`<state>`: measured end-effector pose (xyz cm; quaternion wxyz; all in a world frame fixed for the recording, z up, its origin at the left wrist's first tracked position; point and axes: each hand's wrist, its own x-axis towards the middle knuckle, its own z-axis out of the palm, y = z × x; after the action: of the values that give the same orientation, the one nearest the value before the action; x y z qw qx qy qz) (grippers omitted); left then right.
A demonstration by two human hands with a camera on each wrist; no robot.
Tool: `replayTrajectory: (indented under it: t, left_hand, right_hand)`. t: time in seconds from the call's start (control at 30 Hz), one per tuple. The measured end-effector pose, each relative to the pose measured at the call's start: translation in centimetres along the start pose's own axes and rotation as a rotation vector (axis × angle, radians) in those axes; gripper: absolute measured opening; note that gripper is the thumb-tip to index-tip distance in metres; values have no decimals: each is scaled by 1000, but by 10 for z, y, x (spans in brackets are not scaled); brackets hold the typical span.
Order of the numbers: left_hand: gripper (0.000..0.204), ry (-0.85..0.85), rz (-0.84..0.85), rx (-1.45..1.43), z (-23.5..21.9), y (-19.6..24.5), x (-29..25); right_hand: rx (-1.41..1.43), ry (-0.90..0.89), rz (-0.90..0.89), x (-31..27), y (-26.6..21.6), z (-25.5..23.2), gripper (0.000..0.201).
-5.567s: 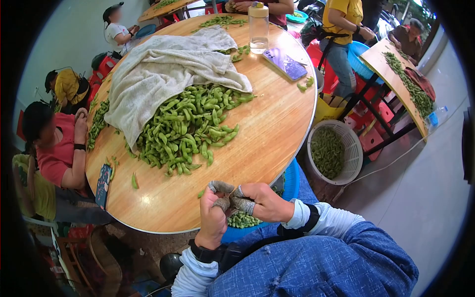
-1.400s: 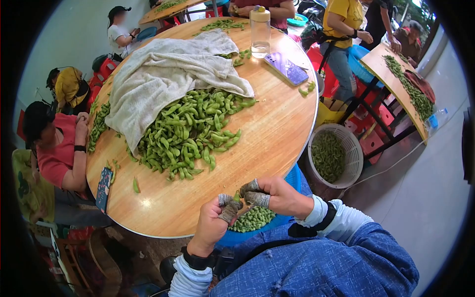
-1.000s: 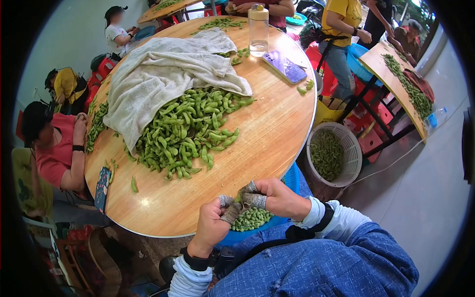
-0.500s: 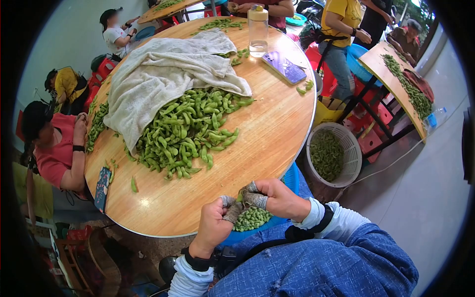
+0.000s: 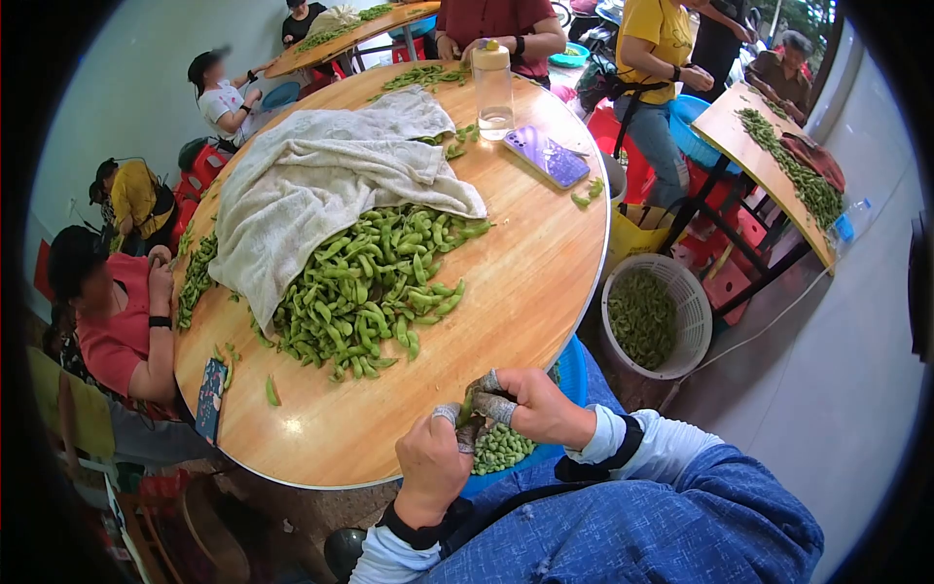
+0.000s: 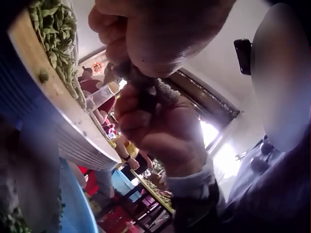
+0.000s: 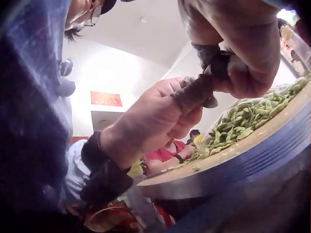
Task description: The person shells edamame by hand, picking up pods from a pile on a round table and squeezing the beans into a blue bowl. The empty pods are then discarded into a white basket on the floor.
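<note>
Both hands meet above a blue basin (image 5: 578, 370) at the table's near edge, with grey coverings on the thumbs and some fingers. My left hand (image 5: 433, 465) and my right hand (image 5: 543, 407) pinch a green edamame pod (image 5: 465, 405) between them, mostly hidden by the fingers. Below them, shelled green beans (image 5: 502, 450) lie in the basin. From the right wrist, the left hand's covered thumb (image 7: 194, 94) comes right up to the right hand's fingertips. In the left wrist view the meeting fingers are dark and blurred.
A heap of edamame pods (image 5: 365, 292) lies on the round table (image 5: 516, 302), partly under a cloth (image 5: 331, 165). A bottle (image 5: 493, 92), a purple phone (image 5: 547, 156) and a patterned dark-blue item (image 5: 210, 399) also lie there. A white basket (image 5: 693, 321) stands right. Other people sit around.
The head view has tilted up, so the table sits lower in it. Both hands stay together over the basin, still pinching the pod; the gap showing the beans has shifted slightly.
</note>
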<state>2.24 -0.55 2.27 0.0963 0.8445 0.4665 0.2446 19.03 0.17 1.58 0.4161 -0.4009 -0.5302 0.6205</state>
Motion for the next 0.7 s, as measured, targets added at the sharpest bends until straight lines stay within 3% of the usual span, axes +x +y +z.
replayTrajectory:
  t: [0.1, 0.3, 0.37, 0.57, 0.67, 0.7]
  left_hand:
    - [25, 85, 60, 0, 8, -5, -4]
    - [18, 158, -278, -741, 28, -8, -11]
    - [15, 123, -399, -886, 22, -8, -11]
    - [15, 52, -779, -1534, 7, 0, -1]
    - [17, -96, -831, -1799, 13, -16, -6]
    - [17, -164, -825, -1889, 14, -20, -7]
  right_hand:
    - [124, -41, 96, 1, -3, -1, 12]
    - [319, -103, 46, 8, 8, 3, 14]
    - [299, -96, -27, 8, 11, 5, 15]
    - [-177, -201, -361, 13, 7, -8, 19]
    - [-182, -271, -375, 16, 9, -13, 19]
    - [-19, -284, -277, 15, 11, -13, 18]
